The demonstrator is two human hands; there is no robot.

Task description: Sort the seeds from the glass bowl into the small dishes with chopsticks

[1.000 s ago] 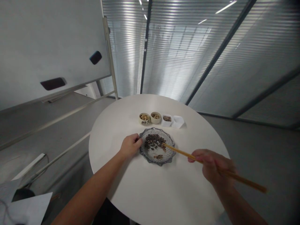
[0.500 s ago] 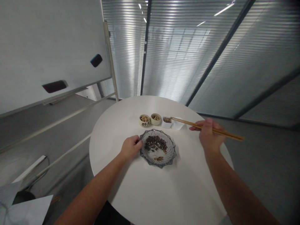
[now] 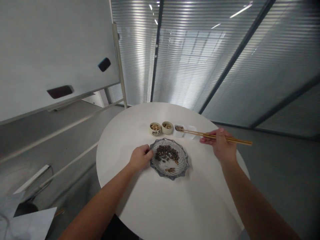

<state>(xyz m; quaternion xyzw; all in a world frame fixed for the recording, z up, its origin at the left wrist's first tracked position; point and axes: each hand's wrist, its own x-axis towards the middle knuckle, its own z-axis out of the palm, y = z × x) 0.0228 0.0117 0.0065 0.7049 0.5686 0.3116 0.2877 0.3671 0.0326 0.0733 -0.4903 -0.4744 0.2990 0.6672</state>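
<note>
With its fingers closed on the left rim, my left hand (image 3: pixel 140 158) grips a scalloped glass plate (image 3: pixel 183 171). Dark, glossy seeds or beans (image 3: pixel 167 152) lie in the upper part of the plate, and a few light brown pieces (image 3: pixel 170 169) lie lower down. My right hand (image 3: pixel 223 145) is closed around a pair of wooden chopsticks (image 3: pixel 200 133). Their tips reach the small white dish (image 3: pixel 179 134) that holds brown bits; whether anything is pinched between the tips is too small to tell. Beneath the chopsticks stands a second white dish (image 3: pixel 191 128).
Left of the white dishes are two small cream bowls: one bowl with dark lettering (image 3: pixel 155 132) and one plain bowl (image 3: pixel 167 130), both holding pale nut-like pieces. All stand on a round white table (image 3: pixel 155 206). A whiteboard (image 3: pixel 57 50) and a ribbed glass wall (image 3: pixel 190 66) rise beyond.
The chopsticks have shifted slightly, their rear end moving left and up, and they now lie flatter. My left hand keeps its place on the plate. The view has shifted a little.
</note>
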